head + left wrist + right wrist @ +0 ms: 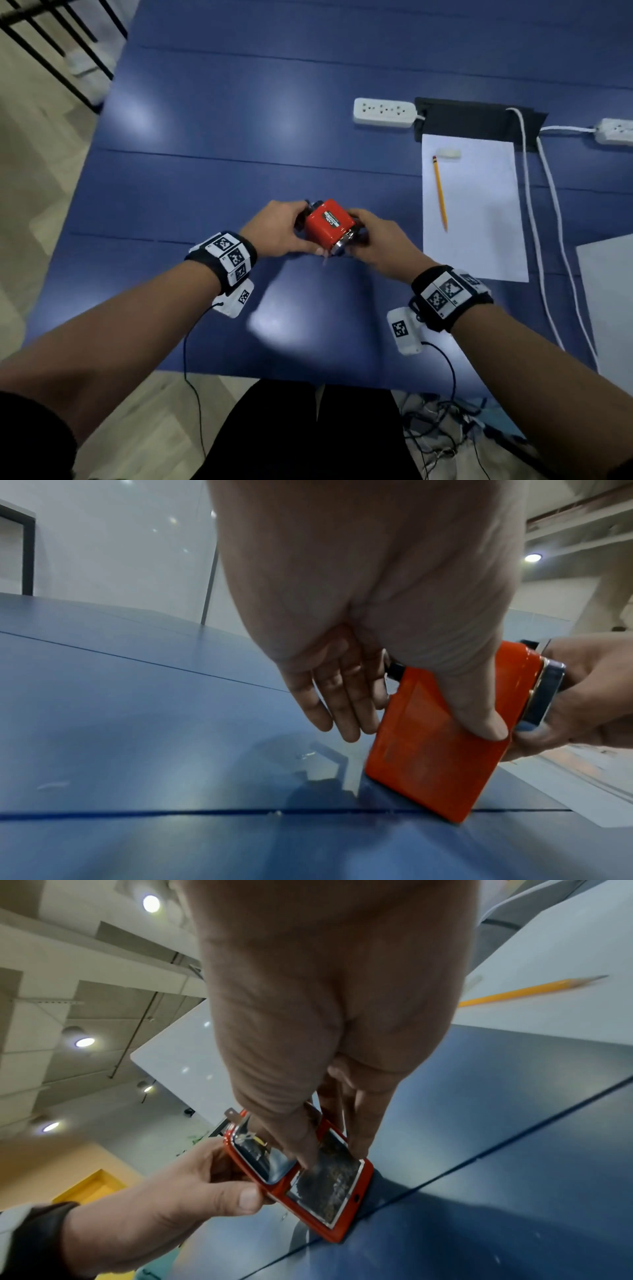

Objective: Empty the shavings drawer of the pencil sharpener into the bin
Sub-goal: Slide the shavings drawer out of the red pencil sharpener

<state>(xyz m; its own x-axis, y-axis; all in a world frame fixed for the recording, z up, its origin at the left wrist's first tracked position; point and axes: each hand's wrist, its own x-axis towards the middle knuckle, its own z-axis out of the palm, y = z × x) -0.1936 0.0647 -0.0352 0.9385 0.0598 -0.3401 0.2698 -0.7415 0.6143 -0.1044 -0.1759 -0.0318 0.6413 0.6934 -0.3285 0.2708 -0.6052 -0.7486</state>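
Observation:
A red pencil sharpener [329, 224] stands tilted on one lower edge on the blue table [239, 137]. My left hand [291, 229] grips its left side: the thumb lies on the red side wall [445, 737] and the fingers [335, 696] reach behind it. My right hand [363, 233] holds the front end. Its thumb presses the front face [298, 1139] just above the shavings drawer [325, 1185], whose clear window shows dark shavings, while the fingers wrap the far side. No bin is in view.
To the right lies a white paper sheet [479, 212] with a yellow pencil [440, 192] and an eraser [448, 152] on it. Behind it sit a power strip [383, 112], a black cable hatch [476, 120] and white cables [541, 222]. The table's near edge is close to my body.

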